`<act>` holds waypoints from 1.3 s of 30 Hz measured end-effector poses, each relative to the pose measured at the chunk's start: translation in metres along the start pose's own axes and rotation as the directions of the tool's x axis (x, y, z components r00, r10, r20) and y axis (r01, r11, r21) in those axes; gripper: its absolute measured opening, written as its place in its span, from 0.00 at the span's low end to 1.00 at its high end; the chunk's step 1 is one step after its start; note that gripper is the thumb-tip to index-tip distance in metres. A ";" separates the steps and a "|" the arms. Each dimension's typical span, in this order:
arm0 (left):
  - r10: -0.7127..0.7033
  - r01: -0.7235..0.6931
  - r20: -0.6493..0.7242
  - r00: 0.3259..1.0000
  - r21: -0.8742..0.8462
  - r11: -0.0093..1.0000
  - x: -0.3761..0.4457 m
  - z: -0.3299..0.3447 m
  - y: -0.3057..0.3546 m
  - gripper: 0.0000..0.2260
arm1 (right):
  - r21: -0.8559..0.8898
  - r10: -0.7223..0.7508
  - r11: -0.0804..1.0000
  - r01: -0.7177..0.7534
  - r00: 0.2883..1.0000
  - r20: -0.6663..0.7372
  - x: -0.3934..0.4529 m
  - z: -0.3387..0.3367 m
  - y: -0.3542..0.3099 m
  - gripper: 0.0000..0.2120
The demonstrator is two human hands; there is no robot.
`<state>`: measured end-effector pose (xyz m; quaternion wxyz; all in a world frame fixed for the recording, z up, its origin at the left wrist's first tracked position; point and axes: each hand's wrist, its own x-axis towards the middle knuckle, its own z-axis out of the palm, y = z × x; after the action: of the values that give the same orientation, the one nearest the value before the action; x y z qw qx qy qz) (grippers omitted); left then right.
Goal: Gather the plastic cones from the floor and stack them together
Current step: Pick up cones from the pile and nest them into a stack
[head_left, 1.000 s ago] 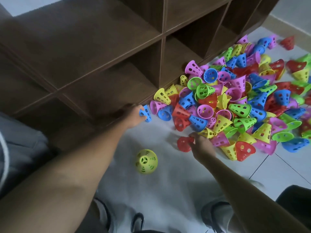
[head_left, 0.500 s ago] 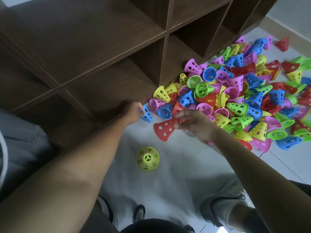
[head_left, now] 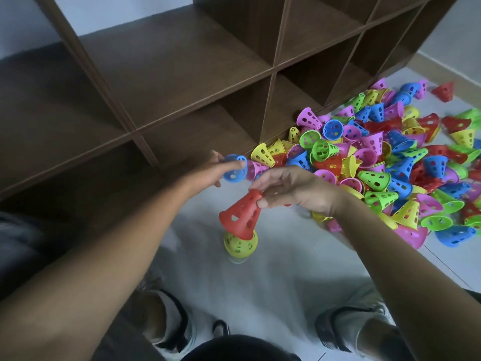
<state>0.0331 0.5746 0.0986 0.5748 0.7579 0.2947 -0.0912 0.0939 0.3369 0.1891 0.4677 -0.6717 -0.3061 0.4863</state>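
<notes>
Head view: moved since a second ago from the edge of the heap of coloured perforated plastic cones (head_left: 385,162) to a spot directly over the yellow-green perforated plastic cone (head_left: 240,246) standing alone on the pale tiled floor (head_left: 260,282) — a red perforated plastic cone (head_left: 240,216), wide mouth down, tip up, now overlapping the yellow-green one's top. Cannot tell whether already seated on it or just above. Likely the start of the stack: by the look of it two cones nearly nested, a great many loose in the heap beside the dark wooden cubby shelf (head_left: 182,74). Right hand (head_left: 291,188): thumb and fingertips closed on the narrow tip of the red cone, remaining fingers loosely spread above. Left hand (head_left: 216,169): raised off the floor compared with a second ago, fingers curled round a blue perforated plastic cone (head_left: 235,169), its open mouth turned toward the camera, held close to the heap's near edge and a little above and behind the red cone. Hands near each other but apart, each clamped on its own cone. Probably next onto the stack: the blue cone. Below, knees and a sandalled foot (head_left: 221,328) on the floor.
</notes>
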 end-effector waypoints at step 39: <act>-0.024 0.071 0.333 0.943 -0.131 0.989 -0.139 0.054 -0.057 0.29 | -0.036 0.381 0.777 -0.628 0.515 -0.768 -0.054 -0.091 0.240 0.08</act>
<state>-0.0997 0.4862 0.1011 0.6657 0.6820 0.2184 -0.2097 0.1507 0.1697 -0.0053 0.2724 -0.9304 0.0443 0.2410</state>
